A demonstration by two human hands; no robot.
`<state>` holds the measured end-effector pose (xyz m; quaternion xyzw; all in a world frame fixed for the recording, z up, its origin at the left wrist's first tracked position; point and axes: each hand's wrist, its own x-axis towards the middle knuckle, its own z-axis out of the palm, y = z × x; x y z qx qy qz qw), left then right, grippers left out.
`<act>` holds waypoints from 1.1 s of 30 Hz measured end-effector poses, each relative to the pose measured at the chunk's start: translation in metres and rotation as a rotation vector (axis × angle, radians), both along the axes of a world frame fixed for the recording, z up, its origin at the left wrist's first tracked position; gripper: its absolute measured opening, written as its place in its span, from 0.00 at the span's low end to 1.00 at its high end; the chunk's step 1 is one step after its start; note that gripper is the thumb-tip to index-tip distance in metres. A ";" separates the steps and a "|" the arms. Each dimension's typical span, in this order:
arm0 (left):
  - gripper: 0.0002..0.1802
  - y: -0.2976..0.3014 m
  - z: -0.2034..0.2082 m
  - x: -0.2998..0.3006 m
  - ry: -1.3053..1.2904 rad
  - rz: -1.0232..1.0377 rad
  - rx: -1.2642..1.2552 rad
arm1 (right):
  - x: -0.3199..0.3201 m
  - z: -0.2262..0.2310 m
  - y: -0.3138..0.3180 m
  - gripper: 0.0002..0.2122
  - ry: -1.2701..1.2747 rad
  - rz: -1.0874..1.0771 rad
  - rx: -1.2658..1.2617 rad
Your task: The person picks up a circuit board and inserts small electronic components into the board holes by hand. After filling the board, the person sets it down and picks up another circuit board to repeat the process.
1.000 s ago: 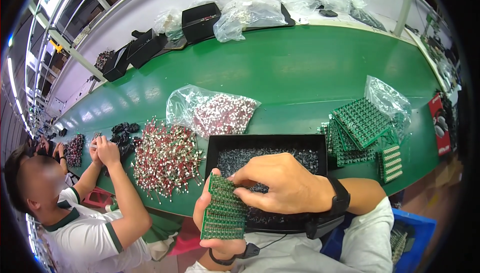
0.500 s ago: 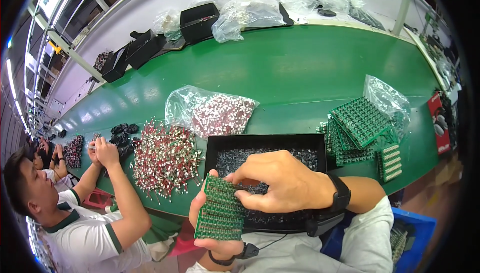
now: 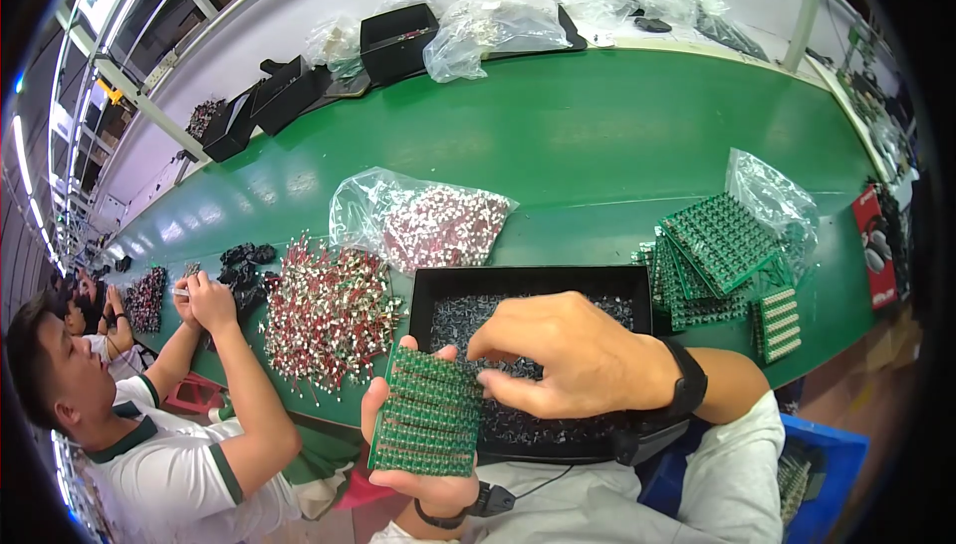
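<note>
- The left hand (image 3: pixel 433 489), palm up, is closed around a green circuit board panel (image 3: pixel 428 415), cradling it from beneath; fingertips show along its left and top edges.
- The panel is tilted, its rows of small components facing up, just in front of the person's body.
- The right hand (image 3: pixel 578 360) is curled at the panel's upper right edge, thumb and forefinger bent toward each other with a slight gap; whether they pinch a tiny part, or touch the panel, I cannot tell.
- A black wristband (image 3: pixel 687 380) circles the right wrist.
- Under the right hand is a black tray (image 3: pixel 528 279) holding many small dark parts (image 3: pixel 460 317).
- Left of the tray is a loose pile of red and white parts (image 3: pixel 334 315); behind it, a clear bag (image 3: pixel 443 225) holds similar ones.
- Right of the tray, a stack of green boards (image 3: pixel 719 240) lies near a smaller block with pale strips (image 3: pixel 780 327).
- All this rests on a long green table (image 3: pixel 617 146), with black boxes (image 3: pixel 398 46) along its far edge.
- At the left, a co-worker (image 3: pixel 164 479) in a white shirt sits with both hands raised together over the table.
- A blue crate (image 3: pixel 846 454) stands at lower right.
</note>
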<state>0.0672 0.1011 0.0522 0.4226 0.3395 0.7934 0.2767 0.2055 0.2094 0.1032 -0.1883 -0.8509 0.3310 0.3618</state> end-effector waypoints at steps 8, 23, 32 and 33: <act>0.46 0.000 -0.002 -0.004 0.077 -0.046 0.094 | -0.006 0.003 -0.009 0.09 0.039 0.059 -0.041; 0.46 -0.002 -0.006 -0.005 0.205 -0.012 0.082 | -0.009 0.003 -0.009 0.06 0.082 0.013 -0.013; 0.46 -0.005 -0.008 -0.005 0.205 -0.051 0.070 | -0.006 -0.002 -0.009 0.06 0.026 0.013 -0.005; 0.46 -0.004 -0.008 -0.005 0.199 -0.037 0.076 | -0.006 0.000 -0.009 0.06 0.026 0.013 -0.004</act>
